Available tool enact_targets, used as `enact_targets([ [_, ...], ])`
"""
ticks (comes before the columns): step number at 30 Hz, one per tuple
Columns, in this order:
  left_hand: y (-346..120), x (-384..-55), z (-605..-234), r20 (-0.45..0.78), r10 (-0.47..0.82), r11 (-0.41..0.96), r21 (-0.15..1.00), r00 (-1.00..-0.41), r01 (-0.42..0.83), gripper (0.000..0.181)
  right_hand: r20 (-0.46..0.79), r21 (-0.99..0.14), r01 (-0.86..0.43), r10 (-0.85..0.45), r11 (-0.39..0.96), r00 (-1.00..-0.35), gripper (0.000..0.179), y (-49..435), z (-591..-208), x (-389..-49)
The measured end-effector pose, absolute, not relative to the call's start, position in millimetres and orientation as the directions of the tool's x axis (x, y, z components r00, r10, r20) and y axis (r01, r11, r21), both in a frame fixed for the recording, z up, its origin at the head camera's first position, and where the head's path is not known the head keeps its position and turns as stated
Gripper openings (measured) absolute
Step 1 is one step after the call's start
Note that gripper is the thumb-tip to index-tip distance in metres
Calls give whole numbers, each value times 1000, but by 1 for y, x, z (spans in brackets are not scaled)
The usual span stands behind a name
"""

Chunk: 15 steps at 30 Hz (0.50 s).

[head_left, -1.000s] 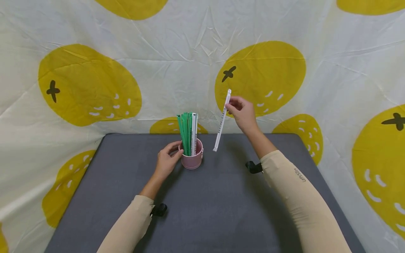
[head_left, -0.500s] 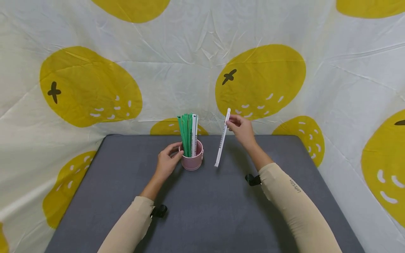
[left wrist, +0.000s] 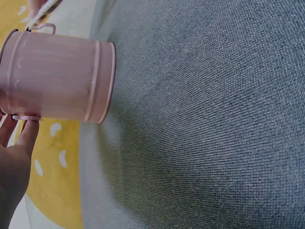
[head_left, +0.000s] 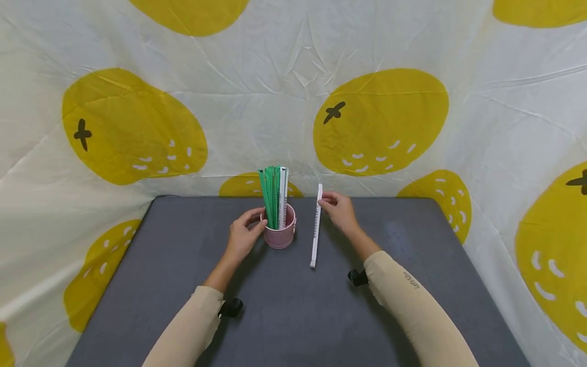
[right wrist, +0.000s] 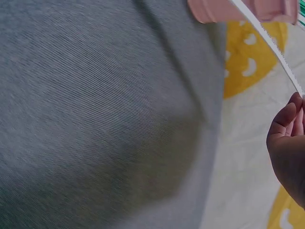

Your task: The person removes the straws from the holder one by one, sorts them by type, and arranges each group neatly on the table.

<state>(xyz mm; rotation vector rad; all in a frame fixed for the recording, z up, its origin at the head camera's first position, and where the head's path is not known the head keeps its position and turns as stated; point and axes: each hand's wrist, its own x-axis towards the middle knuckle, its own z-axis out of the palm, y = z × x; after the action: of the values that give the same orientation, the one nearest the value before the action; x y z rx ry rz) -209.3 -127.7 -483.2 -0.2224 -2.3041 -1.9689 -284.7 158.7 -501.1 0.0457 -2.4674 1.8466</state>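
Observation:
A small pink metal bucket (head_left: 278,238) stands upright on the table, its side filling the upper left of the left wrist view. Several slim green-wrapped sticks (head_left: 270,196) and a few white ones (head_left: 282,199) lean in it. My left hand (head_left: 242,235) holds the bucket at its left rim, fingertips by the handle joint. To the right of the bucket, my right hand (head_left: 338,210) pinches a white paper-wrapped straw (head_left: 316,229) near its top end. The straw hangs almost upright, lower end toward me. In the right wrist view the straw (right wrist: 271,45) crosses in front of the bucket.
Dark grey cloth covers the table (head_left: 275,316), whose back edge runs just behind the bucket. A white curtain (head_left: 257,127) with yellow fruit prints hangs behind and at both sides. Black wrist cameras (head_left: 231,308) sit on both sleeves.
My right hand has come down and slightly left with the white straw, from above the table's back edge to beside the bucket. The left hand stays at the bucket.

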Motion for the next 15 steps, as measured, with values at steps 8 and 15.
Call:
enact_targets([
  [8, -127, -209, -483, 165, 49, 172, 970, -985, 171, 39, 13, -927, -22, -25, 376, -1000, 27, 149, -524, -281],
  [15, -127, -211, -483, 173, 47, 171, 969, -984, 178, 40, -26, -903, 9, -34, 430, -999, 26, 142, -535, -280],
])
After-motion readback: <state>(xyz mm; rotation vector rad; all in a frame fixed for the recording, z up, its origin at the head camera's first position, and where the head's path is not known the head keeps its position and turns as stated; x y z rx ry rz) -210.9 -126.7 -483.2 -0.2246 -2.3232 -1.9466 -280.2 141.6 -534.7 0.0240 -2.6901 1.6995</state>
